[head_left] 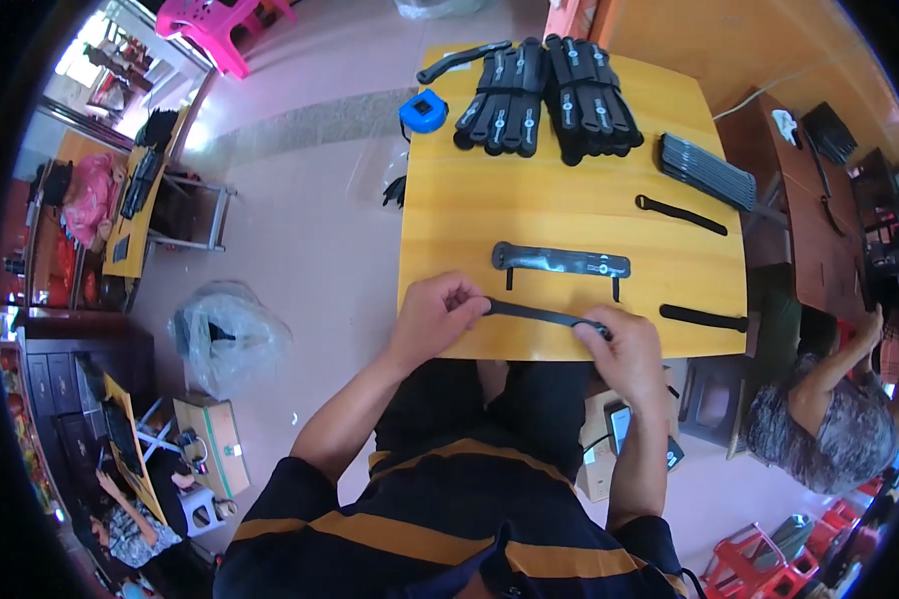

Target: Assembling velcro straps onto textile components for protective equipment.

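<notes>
My left hand (435, 319) and my right hand (624, 349) each pinch one end of a narrow black strap (539, 315), held stretched over the near edge of the yellow wooden table (469, 200). Just beyond it lies a wider flat black strap piece (559, 261) with two short tabs. Two more thin black strips lie on the right side: one (681, 215) farther back, one (702, 317) near the front corner.
Two piles of black strap pieces (549, 95) sit at the table's far edge, a blue tape measure (423, 110) at its far left corner, a stack of black strips (707, 170) on the right. Another person (829, 419) sits to the right. A plastic bag (225, 334) lies on the floor left.
</notes>
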Tool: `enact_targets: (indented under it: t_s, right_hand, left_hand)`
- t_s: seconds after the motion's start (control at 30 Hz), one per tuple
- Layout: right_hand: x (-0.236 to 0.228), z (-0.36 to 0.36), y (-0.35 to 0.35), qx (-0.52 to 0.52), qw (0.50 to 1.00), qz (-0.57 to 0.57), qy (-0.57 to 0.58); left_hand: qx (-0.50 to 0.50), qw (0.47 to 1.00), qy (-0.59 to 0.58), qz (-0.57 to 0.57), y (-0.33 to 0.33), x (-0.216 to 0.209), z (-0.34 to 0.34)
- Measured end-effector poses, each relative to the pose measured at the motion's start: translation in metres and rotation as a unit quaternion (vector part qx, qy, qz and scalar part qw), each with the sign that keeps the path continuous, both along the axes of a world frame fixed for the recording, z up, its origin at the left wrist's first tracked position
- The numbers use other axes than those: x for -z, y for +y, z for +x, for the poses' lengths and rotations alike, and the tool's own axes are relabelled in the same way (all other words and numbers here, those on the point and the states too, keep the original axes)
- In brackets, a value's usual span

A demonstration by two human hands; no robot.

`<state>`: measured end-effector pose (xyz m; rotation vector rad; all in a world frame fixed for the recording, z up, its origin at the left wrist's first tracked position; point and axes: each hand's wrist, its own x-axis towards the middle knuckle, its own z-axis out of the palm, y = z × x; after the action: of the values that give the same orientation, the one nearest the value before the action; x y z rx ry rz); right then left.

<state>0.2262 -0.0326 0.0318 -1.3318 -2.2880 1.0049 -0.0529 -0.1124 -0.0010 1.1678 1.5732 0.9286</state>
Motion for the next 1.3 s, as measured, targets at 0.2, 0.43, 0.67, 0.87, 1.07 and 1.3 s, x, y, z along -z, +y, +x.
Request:
enact_targets:
  t_s: [0.2, 0.43, 0.67, 0.87, 1.07, 1.3]
  right_hand:
    - [0.022, 0.019, 0.03, 0.079, 0.99, -0.06, 0.099]
    - [0.041, 0.011, 0.041, 0.179, 0.937, -0.136, 0.266]
    - [0.056, 0.008, 0.049, 0.224, 0.935, -0.103, 0.255]
    - [0.064, 0.004, 0.049, 0.245, 0.927, -0.111, 0.262]
    - [0.066, 0.003, 0.051, 0.254, 0.92, -0.116, 0.274]
    - [0.068, 0.004, 0.051, 0.257, 0.926, -0.108, 0.254]
  left_hand:
    - [-0.064, 0.997, -0.032, -0.006, 0.022, 0.013, 0.003]
    - [-0.133, 0.991, -0.005, 0.02, 0.039, 0.014, 0.014]
    - [-0.137, 0.986, 0.074, 0.052, 0.046, 0.018, 0.019]
    - [-0.129, 0.987, 0.081, 0.04, 0.051, 0.017, 0.017]
    - [-0.133, 0.988, 0.076, 0.029, 0.053, 0.015, 0.018]
    - [-0.144, 0.986, 0.085, 0.03, 0.054, 0.014, 0.022]
